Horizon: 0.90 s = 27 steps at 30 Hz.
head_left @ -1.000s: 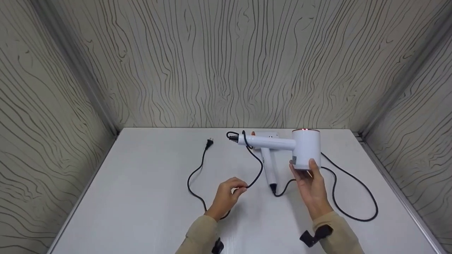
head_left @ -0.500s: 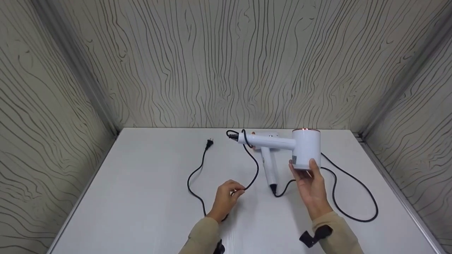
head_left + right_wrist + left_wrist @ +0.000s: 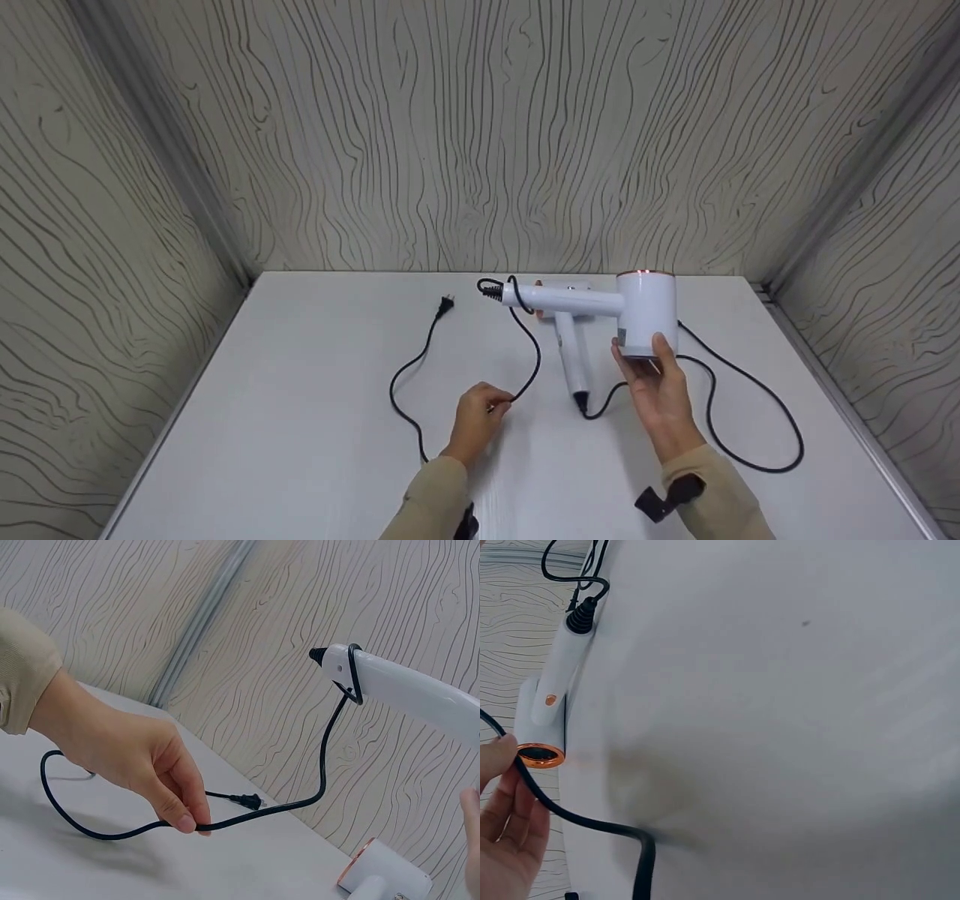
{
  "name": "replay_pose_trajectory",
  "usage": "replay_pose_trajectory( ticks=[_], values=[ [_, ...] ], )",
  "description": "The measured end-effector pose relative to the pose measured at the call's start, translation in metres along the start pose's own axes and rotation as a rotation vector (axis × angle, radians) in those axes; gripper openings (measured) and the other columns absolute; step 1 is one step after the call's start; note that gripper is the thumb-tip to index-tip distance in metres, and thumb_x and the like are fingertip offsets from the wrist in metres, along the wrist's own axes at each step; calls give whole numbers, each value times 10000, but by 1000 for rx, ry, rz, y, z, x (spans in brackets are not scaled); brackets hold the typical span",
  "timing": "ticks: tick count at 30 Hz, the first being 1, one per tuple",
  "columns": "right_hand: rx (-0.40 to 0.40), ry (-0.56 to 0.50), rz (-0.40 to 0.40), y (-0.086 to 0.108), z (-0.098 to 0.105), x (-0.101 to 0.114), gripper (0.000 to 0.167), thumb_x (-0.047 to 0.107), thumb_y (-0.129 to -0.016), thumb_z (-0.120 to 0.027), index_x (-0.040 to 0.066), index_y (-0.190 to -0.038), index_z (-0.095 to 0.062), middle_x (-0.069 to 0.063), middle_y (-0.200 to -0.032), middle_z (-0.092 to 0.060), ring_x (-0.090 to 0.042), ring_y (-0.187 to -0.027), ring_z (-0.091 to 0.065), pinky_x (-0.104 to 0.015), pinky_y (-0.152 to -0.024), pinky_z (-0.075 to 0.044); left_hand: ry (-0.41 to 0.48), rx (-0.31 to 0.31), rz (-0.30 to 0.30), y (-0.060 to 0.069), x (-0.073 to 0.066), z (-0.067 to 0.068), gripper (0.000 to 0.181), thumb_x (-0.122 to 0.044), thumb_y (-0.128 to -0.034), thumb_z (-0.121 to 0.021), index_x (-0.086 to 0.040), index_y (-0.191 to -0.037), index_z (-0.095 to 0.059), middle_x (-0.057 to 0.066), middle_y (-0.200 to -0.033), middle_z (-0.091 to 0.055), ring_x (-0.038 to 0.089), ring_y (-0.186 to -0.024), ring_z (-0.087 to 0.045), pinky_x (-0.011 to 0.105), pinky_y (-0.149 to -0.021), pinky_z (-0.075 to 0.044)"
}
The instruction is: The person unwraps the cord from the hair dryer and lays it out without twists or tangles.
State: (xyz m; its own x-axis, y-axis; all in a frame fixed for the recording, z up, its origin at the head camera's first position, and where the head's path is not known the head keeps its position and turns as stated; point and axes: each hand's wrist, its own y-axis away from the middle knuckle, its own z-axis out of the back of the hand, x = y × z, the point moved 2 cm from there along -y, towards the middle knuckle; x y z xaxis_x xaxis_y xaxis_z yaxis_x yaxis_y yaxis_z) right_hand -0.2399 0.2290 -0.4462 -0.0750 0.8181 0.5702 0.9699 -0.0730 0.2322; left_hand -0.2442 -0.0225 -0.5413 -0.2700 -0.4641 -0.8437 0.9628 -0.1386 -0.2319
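My right hand [image 3: 660, 397] holds a white hair dryer [image 3: 646, 311] by the lower end of its barrel, raised above the table, its handle pointing left. A black cord [image 3: 538, 360] is looped around that handle near its tip. Thumb and fingers of my left hand [image 3: 478, 421] pinch this cord lower down. In the right wrist view, the cord [image 3: 322, 765] runs from the handle to the pinching left hand [image 3: 161, 765]. The cord's two-pin plug [image 3: 446, 304] lies on the table to the left.
A second white hair dryer [image 3: 574, 356] lies behind the raised one, handle toward me. Its black cord [image 3: 799, 442] curves across the right side of the white table [image 3: 300, 420]. Wood-patterned panels [image 3: 480, 150] enclose the back and sides.
My left hand has moved slightly left and down with the pinched cord. The cord near the plug has shifted left too. The held hair dryer has moved a little left.
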Motion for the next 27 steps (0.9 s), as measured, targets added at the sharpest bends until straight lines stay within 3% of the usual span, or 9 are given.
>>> replay_pose_trajectory(
  ticks=[9,13,21,27],
  values=[
    [-25,86,2,-1,-1,-1,612,284,-951,-543,269,-1449,-189,-6,-1293,-356,-128,-1110,-566,-273,-1092,-461,29,22,87,0,-2,4,148,5,-880,-640,-51,-986,-726,52,-940,-682,130,-883,-630,230,-793,-568],
    [-18,71,-6,0,0,-1,619,272,-954,-541,277,-1457,-182,-6,-1301,-353,-138,-1100,-579,-279,-1094,-459,41,27,85,1,-1,6,149,-12,-884,-645,-52,-1006,-719,49,-949,-682,128,-889,-630,228,-788,-564],
    [-17,60,-17,1,1,-2,619,262,-958,-534,282,-1465,-181,-7,-1301,-357,-147,-1089,-590,-278,-1087,-466,-10,-1,4,2,0,9,127,-94,-912,-638,-45,-989,-726,34,-931,-699,138,-889,-645,213,-777,-537],
    [-16,84,-12,2,2,-3,644,273,-959,-534,293,-1478,-154,-7,-1328,-334,-148,-1101,-586,-280,-1100,-454,0,21,63,0,0,12,148,-130,-931,-621,-63,-1020,-718,11,-964,-694,118,-922,-633,239,-823,-530]
  ],
)
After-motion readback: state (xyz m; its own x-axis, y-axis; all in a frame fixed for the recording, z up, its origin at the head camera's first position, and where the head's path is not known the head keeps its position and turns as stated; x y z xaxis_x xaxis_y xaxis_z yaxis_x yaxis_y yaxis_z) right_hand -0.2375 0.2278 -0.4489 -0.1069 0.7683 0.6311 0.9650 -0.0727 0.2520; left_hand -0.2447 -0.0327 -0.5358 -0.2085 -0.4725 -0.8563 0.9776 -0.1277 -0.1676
